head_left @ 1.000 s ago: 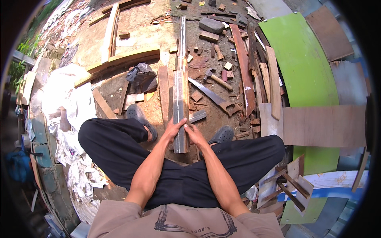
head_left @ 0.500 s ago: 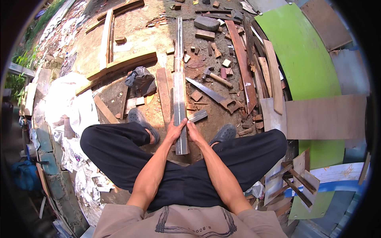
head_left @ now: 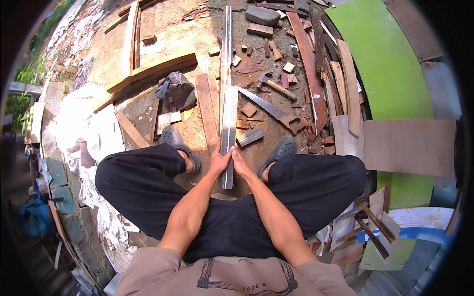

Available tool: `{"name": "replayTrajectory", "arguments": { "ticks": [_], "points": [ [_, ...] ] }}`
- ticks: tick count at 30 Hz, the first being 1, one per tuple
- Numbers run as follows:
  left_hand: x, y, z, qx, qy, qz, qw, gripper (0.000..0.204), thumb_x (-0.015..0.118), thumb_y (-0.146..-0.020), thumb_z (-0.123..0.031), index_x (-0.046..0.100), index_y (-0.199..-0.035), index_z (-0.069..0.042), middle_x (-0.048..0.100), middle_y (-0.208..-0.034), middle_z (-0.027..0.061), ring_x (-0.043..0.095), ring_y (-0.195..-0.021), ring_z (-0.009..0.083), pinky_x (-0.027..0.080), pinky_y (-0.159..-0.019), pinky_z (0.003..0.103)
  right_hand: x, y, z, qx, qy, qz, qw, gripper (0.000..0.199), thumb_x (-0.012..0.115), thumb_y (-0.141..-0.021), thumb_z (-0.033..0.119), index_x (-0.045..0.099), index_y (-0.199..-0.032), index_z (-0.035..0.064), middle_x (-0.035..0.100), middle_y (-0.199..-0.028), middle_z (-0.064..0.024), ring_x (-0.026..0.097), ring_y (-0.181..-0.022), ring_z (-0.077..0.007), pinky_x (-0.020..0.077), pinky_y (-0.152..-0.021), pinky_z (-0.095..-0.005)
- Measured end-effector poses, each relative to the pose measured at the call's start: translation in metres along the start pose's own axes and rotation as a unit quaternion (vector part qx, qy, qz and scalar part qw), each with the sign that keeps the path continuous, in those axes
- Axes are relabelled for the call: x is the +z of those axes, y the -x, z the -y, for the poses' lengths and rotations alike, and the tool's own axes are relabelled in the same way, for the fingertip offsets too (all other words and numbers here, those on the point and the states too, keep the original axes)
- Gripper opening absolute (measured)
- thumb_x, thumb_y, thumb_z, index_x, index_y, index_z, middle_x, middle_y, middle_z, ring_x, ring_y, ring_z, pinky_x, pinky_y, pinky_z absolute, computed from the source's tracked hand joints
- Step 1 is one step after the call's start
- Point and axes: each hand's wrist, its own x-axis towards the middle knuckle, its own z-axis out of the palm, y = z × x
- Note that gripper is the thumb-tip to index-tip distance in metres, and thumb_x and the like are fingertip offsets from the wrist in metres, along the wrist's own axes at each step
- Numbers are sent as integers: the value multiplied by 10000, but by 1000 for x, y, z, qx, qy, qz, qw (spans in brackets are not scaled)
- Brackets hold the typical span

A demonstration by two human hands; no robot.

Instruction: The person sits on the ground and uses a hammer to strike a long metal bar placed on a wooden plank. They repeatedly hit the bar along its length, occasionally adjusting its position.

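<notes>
Between my knees, both hands grip a straight grey length of board (head_left: 228, 116) with a pale line along it; whether it is wood or metal I cannot tell. My left hand (head_left: 219, 160) closes on its left side. From the right, my right hand (head_left: 240, 162) wraps it at the same height, thumbs close together. Beyond its far end, a long narrow strip (head_left: 226, 44) runs away from me, nearly in line; whether the two touch is unclear. A short grey offcut (head_left: 250, 137) lies just right of my hands.
A handsaw (head_left: 269, 109) and a claw hammer (head_left: 277, 88) lie to the right among wood scraps. Planks (head_left: 307, 69) and a green sheet (head_left: 382, 54) are farther right. At left are a dark plastic-wrapped lump (head_left: 176, 92), an angled beam (head_left: 148, 75) and white sacking (head_left: 86, 128).
The view has shifted slightly. The held board now looks narrower and leans a little to the right at its far end. Both hands keep their grip on it.
</notes>
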Motion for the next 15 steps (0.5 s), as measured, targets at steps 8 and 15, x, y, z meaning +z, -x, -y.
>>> {"name": "replayTrajectory", "arguments": {
  "ticks": [8, 15],
  "points": [
    [8, -20, 48, 6, -17, -18, 1000, 846, 675, -873, -470, 269, -1545, -158, 562, -1267, 275, 545, -1194, 411, 411, -1031, 438, 2, -13, -3, 36, -116, 24, 992, 595, 327, -1058, 401, 321, -1488, -10, 450, -1461, -190, 421, -1356, -271, 313, -1121, -346],
    [8, -20, 52, 14, -64, -55, 996, 836, 643, -887, -510, 262, -1549, -172, 498, -1314, 270, 469, -1261, 407, 376, -1063, 434, 2, -7, 18, 132, -120, 73, 981, 592, 257, -1039, 533, 229, -1543, 224, 344, -1533, -102, 377, -1369, -308, 374, -1005, -617]
  ]
}}
